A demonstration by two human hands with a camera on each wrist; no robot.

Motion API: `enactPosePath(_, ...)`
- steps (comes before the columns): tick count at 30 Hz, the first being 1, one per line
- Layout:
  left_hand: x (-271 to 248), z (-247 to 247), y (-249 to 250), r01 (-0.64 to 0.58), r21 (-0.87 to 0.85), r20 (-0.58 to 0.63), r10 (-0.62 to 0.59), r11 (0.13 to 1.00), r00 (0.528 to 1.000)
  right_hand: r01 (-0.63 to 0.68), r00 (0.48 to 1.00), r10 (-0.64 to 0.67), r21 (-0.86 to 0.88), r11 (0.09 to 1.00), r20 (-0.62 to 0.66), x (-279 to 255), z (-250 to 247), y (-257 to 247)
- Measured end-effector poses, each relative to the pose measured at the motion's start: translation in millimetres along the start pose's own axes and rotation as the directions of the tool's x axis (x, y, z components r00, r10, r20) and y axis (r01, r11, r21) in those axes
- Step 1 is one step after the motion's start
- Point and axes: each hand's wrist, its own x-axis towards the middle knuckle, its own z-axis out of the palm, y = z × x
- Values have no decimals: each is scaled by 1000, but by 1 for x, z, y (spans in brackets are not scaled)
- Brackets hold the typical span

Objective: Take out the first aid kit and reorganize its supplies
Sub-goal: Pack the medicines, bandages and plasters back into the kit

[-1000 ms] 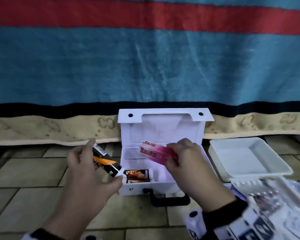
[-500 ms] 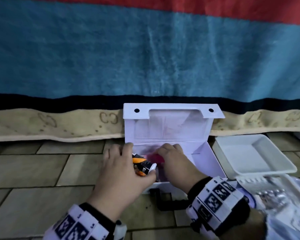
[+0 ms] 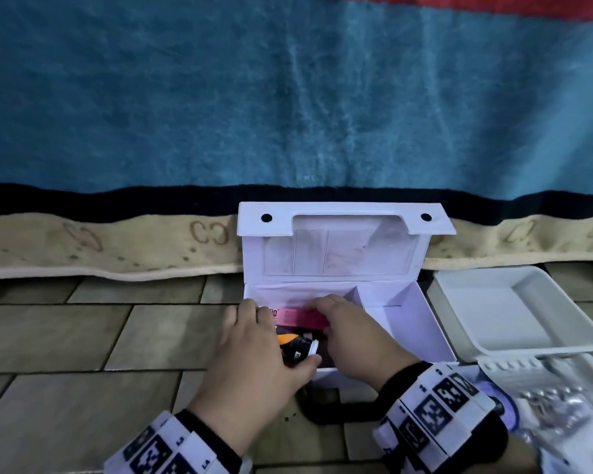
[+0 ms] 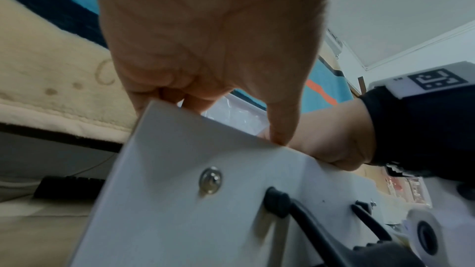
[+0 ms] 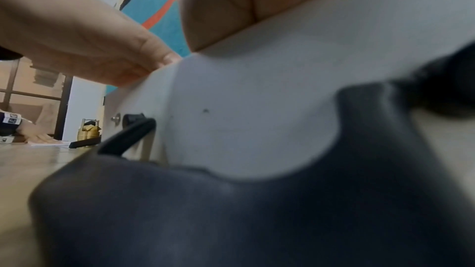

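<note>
Both hands have dropped into the white first aid kit (image 3: 404, 323) on the floor; the right hand (image 3: 353, 340) holds the pink box (image 3: 302, 317) down in the left compartment; the left hand (image 3: 254, 364) grips the orange-and-black tube (image 3: 297, 347) just nearer. Best to lay each flat, side by side; release only once seated.

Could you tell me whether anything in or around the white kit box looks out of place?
Nothing stands out. The white kit box sits open and upright; both hands are setting the pink carton and orange-black box into its left compartment.
</note>
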Motion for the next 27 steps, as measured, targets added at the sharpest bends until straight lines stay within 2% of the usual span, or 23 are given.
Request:
enactPosePath(5, 2, -2, -3, -13, 60, 13, 13, 998, 1000, 27, 1000, -27, -19, 999, -5, 2, 2, 2)
enactPosePath(8, 6, -4, -5, -127, 34, 7, 127, 991, 992, 39, 999, -38, -48, 998, 20, 2, 3, 2)
enactPosePath(11, 5, 0, -9, -232, -97, 102, 242, 968, 965, 48, 997, -43, -77, 996, 64, 1, 4, 1)
enactPosePath(17, 5, 3, -11, -214, 6, 125, 211, 977, 969, 20, 998, -21, 17, 1000, 52, 3, 1, 1)
enactPosePath(21, 3, 1, -8, -204, 71, 154, 191, 977, 969, 23, 997, -24, 14, 1000, 72, 1, 1, 1)
enactPosePath(24, 0, -3, -2, -198, 44, 113, 192, 979, 975, 15, 996, -14, -6, 1000, 84, 1, 4, 0)
enactPosePath(25, -3, 1, -5, -211, 29, 52, 209, 977, 977, 9, 997, -9, -5, 1000, 80, 1, 4, 0)
enactPosePath(27, -6, 4, -7, -207, 18, 63, 205, 978, 977, 3, 998, -3, -2, 1000, 66, 2, 3, 0)
